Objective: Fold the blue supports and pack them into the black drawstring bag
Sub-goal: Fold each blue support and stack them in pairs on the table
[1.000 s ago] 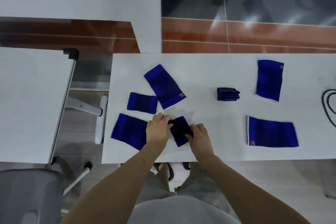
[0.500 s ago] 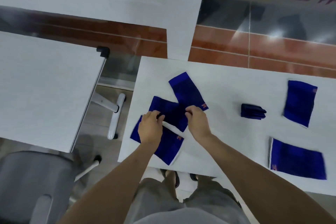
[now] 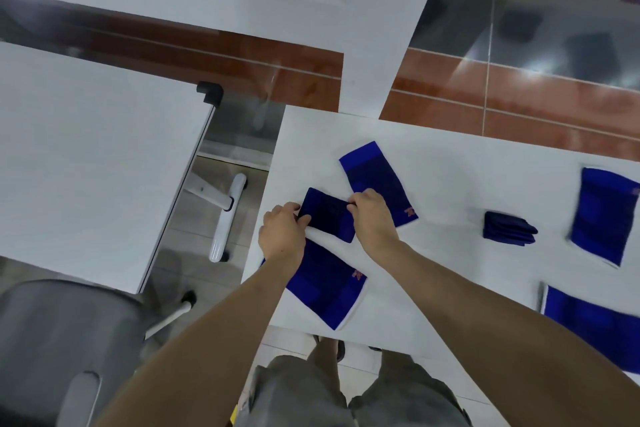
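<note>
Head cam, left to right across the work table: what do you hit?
Left hand → small support held in both hands → right hand → folded stack → flat support near the right edge.

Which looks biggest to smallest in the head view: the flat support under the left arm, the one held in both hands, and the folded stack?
1. Flat support, partly under the arm.
2. Held support.
3. Folded stack, clearly smallest.

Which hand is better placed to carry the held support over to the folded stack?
Right. The right hand grips the small support on the end nearer the folded stack; the left hand would have to cross over.
</note>
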Motion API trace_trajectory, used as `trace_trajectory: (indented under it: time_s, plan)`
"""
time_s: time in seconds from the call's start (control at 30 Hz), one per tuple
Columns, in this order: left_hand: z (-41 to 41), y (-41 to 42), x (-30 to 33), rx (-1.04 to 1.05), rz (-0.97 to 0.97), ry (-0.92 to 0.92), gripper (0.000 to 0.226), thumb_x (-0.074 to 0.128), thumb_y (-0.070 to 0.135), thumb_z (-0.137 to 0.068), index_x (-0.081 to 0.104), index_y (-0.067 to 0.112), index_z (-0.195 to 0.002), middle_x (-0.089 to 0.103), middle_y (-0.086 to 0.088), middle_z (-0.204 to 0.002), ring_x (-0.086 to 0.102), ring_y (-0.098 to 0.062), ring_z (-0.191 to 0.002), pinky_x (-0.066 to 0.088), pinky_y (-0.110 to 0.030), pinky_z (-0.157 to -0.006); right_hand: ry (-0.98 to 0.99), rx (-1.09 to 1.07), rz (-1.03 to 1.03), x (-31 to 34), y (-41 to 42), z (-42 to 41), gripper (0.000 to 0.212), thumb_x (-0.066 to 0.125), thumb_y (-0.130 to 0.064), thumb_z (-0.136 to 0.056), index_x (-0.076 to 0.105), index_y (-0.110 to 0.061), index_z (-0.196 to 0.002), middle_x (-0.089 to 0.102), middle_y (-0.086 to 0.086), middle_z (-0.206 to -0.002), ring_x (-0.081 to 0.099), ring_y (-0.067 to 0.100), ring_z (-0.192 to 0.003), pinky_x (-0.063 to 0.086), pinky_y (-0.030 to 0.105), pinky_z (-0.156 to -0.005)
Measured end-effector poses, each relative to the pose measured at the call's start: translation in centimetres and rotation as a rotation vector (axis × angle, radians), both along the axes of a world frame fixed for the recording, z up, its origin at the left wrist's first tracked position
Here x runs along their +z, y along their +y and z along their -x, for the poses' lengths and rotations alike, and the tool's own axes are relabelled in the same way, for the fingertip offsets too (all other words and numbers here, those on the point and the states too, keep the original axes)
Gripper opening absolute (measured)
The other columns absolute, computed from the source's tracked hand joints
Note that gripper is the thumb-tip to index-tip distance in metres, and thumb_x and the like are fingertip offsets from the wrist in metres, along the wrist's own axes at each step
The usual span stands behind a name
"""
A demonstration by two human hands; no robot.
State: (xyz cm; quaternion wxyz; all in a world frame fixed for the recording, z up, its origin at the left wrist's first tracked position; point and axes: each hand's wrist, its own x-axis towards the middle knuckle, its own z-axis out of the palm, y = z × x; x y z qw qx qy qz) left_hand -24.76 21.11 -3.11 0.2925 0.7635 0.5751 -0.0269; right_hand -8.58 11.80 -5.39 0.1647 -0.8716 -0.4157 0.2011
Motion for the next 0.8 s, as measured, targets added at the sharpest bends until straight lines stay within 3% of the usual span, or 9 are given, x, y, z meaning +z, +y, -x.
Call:
trace_trajectory:
  time_s: [0.13,0.27,0.47,0.63,0.8]
  plan:
    - [0.1,0.3,-0.6,-0.091,-0.047,0.107,0.045,0.058,0.051,-0.096,0.059,0.026,-0.133,0.062,0.0,-0.121,0.05,-0.024,-0.117,0.043,-0.039,-0.097,-0.163,0.146,0.082,-0.2,0.1,0.1,0.025,0.059,-0.027,-0.103,0.067,-0.012,-0.121,0.063,0.009,-0.114,0.054,0.027,-0.106,0.05,0.037,-0.086]
    - [-0.4,0.4,-0.4,-0.137,-0.085,0.125,0.034,0.06,0.042,-0.097,0.061,0.024,-0.125,0.062,0.0,-0.117,0.048,-0.024,-0.115,0.038,-0.039,-0.098,-0.218,0.197,0.166,0.0,0.4,0.4,0.032,0.057,-0.035,-0.103,0.062,-0.017,-0.128,0.063,0.006,-0.116,0.052,0.026,-0.111,0.045,0.036,-0.09]
    - [-0.6,0.4,-0.1,-0.127,-0.056,0.056,0.026,0.064,0.034,-0.096,0.061,0.021,-0.118,0.064,0.0,-0.113,0.051,-0.022,-0.109,0.044,-0.036,-0.093,-0.212,0.213,0.152,0.2,-0.2,1.0,0.026,0.06,-0.035,-0.101,0.063,-0.018,-0.12,0.062,0.003,-0.113,0.052,0.023,-0.108,0.046,0.036,-0.089]
    - [-0.6,0.0,1.0,-0.004,0.109,-0.178,0.02,0.068,0.023,-0.096,0.058,0.018,-0.114,0.057,0.0,-0.113,0.058,-0.016,-0.095,0.046,-0.027,-0.081,0.081,0.042,0.014,0.8,-1.1,1.7,0.016,0.065,-0.023,-0.099,0.065,-0.011,-0.111,0.067,0.004,-0.104,0.059,0.021,-0.101,0.053,0.033,-0.083]
    - [-1.5,-0.9,3.1,-0.049,0.175,-0.405,0.018,0.069,0.018,-0.095,0.06,0.02,-0.111,0.055,0.003,-0.113,0.06,-0.01,-0.095,0.048,-0.017,-0.081,0.446,-0.27,-0.193,3.1,-3.9,1.8,0.031,0.066,-0.016,-0.098,0.054,-0.021,-0.127,0.063,-0.007,-0.108,0.064,0.009,-0.094,0.059,0.026,-0.081]
